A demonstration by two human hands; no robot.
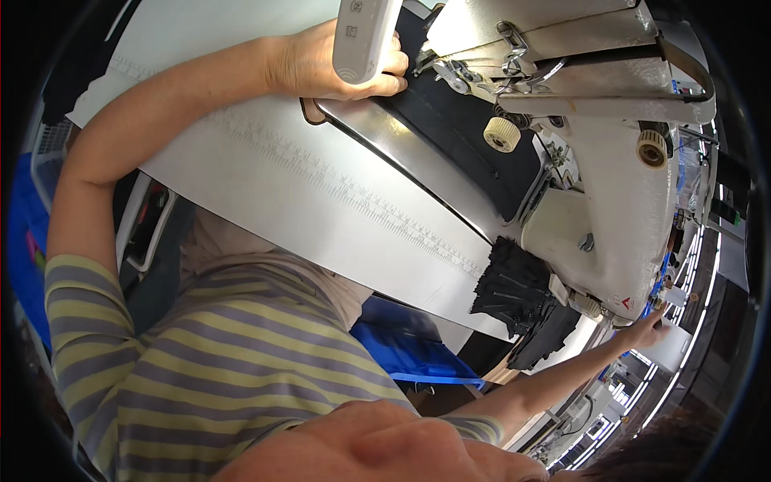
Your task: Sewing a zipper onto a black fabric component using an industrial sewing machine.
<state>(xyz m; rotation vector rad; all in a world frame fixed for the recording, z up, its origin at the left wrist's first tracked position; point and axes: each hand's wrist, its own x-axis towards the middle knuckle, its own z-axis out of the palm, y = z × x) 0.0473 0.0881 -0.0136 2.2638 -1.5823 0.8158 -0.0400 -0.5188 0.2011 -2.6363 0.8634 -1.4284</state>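
Under the curled fingers of the left hand (313, 64) sits the edge of the black cloth (458, 132), which runs from there toward the right hand (645, 331), beneath the sewing machine (618, 209). A white device (363, 44) hides part of the left hand, so I cannot tell whether its fingers pinch the cloth or merely rest against it. Just right of those fingers are the machine's metal fittings, and farther right, a cream knob (501, 134).

Stretched well apart from the left, the right hand is near the far end of the machine, its fingers bent; I cannot tell whether it grasps anything. Between the two hands, nearer the right, lie black pieces (514, 281) with ragged edges. From just below the left hand, a shiny metal strip (381, 132) slants toward those pieces, alongside the white worktop (337, 225) with its ruler marks. Lower, left of the right forearm, is a blue tray (434, 374).
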